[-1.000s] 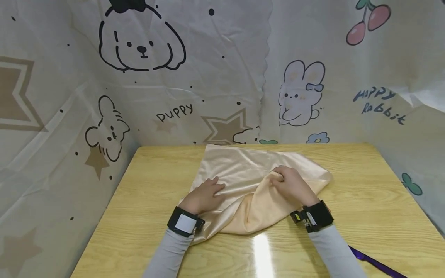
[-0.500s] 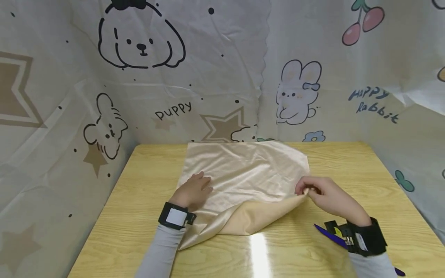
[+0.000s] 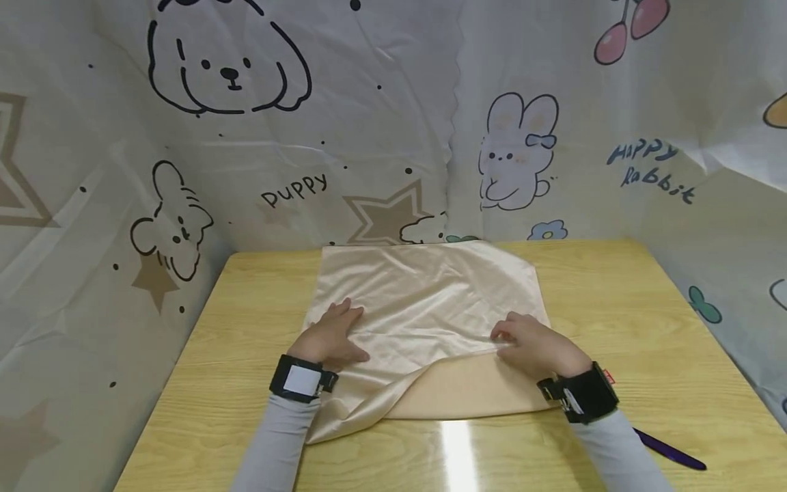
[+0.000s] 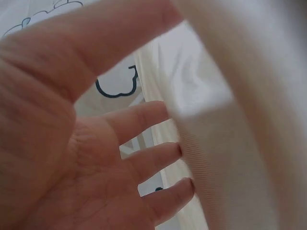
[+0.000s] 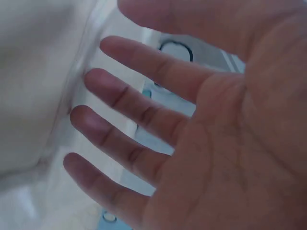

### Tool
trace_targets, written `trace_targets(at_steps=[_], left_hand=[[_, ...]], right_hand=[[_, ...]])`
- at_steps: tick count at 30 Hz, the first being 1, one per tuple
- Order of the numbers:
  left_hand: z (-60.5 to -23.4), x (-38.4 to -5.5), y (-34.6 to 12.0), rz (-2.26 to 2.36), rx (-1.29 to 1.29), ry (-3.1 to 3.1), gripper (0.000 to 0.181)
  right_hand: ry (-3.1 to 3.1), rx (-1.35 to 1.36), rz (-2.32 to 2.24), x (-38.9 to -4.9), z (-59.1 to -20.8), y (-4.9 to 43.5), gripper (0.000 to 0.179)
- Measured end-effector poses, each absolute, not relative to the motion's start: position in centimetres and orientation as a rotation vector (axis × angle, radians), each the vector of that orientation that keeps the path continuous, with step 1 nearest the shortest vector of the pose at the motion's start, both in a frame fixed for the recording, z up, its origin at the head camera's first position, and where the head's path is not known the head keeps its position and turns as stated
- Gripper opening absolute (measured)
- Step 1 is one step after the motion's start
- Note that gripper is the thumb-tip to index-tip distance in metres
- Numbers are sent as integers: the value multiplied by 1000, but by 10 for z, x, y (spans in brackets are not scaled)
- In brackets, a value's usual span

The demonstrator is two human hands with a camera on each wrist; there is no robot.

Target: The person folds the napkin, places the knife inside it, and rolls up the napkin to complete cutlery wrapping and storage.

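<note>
Since half a second ago, the right hand (image 3: 535,342) is shifted inward, toward 9 o'clock, and the fabric edge then pinched up by it is lowered, so that a smooth peach layer (image 3: 467,389) is laid flatter at 5 o'clock. Cream, satiny cloth (image 3: 424,301) is spread over the middle of the wood-patterned table (image 3: 615,294), its far edge brought to the table's edge at 12 o'clock. Its wrinkled upper layer is left slanting across the peach one. At 9 o'clock on the cloth the left hand (image 3: 328,335) is placed, thumb and fingers set apart, the fabric touched by fingertips. At 3 o'clock the right hand is held over the fold with fingers (image 5: 108,88) spread; whether fabric is touched there cannot be told. At 4 o'clock a slender purple object (image 3: 673,453) is partly hidden by the right sleeve (image 3: 615,444).
</note>
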State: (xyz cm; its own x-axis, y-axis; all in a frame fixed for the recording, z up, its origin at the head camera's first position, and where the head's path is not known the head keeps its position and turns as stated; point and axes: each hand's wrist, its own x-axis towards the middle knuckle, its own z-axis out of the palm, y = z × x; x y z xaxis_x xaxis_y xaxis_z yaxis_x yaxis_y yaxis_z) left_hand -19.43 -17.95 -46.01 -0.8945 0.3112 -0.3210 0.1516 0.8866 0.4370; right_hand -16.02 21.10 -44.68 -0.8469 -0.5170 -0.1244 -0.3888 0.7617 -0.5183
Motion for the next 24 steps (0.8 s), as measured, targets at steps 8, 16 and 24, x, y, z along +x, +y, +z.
trace_targets(at_steps=[8,16,24], left_hand=[[-461,-197,-187,563,291,2670,106],[-459,-195,-186,588,318,2675,103],[-455,-191,-185,574,386,2714,95]], right_hand=[[2595,-828,-690,-149,-447,188,14],[2427,-1079,-708,-121,-417,170,20],[2277,-1057,-822,-110,-388,176,10]])
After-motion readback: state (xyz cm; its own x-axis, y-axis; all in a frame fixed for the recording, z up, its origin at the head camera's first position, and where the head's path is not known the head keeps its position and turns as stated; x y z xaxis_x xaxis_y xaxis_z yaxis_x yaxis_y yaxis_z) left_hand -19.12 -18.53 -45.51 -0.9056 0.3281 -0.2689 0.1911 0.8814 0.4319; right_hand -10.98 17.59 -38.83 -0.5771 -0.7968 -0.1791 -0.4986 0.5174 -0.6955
